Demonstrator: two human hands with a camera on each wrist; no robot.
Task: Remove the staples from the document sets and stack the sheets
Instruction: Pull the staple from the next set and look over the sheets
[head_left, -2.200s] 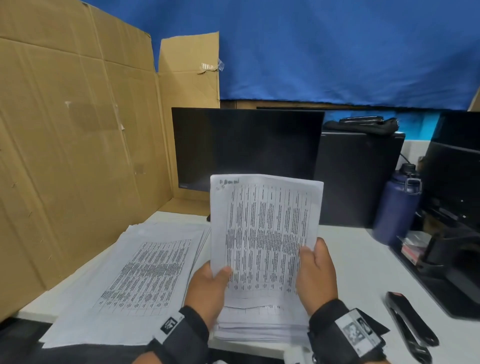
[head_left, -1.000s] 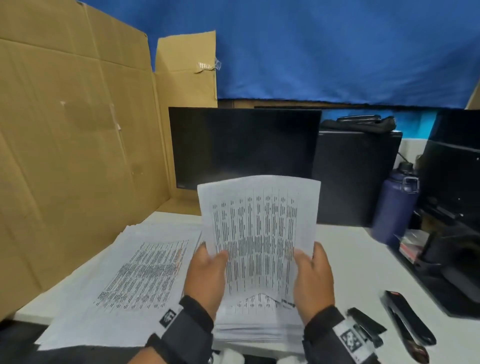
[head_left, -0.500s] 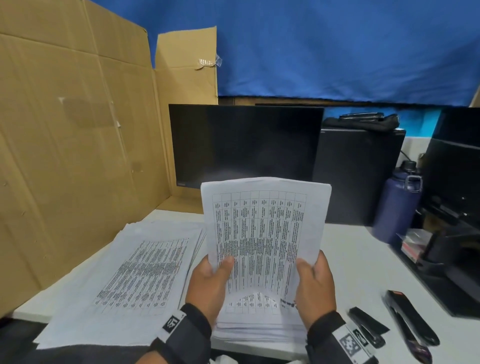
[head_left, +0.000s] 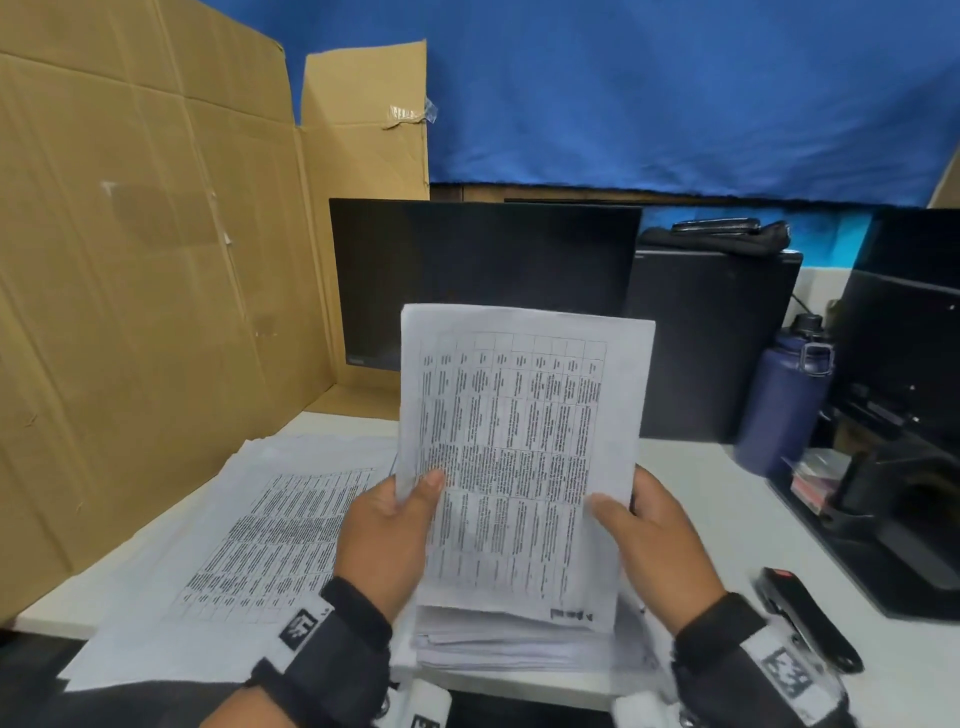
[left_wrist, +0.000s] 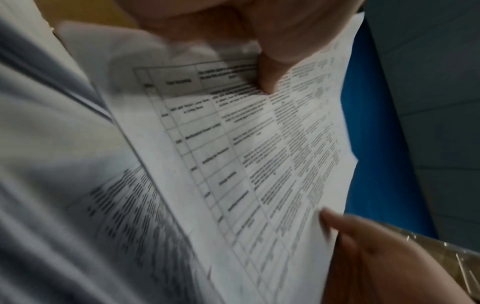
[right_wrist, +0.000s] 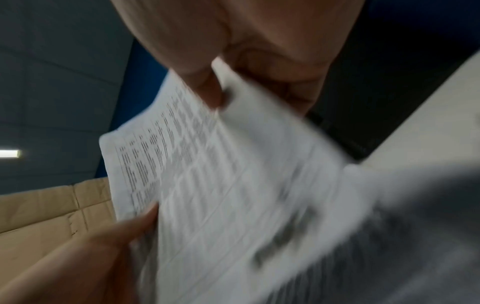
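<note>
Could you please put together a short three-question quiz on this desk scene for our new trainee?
1. True or false: both the left hand and the right hand grip the upright white printed-table document set.
2. The flat spread of white printed sheets on the white desk lies on which side of the held set? A) left B) right
3. Fill in: the dark blue water bottle stands ____ of the black monitor.

Key: 1 true; 2 A; 3 right.
</note>
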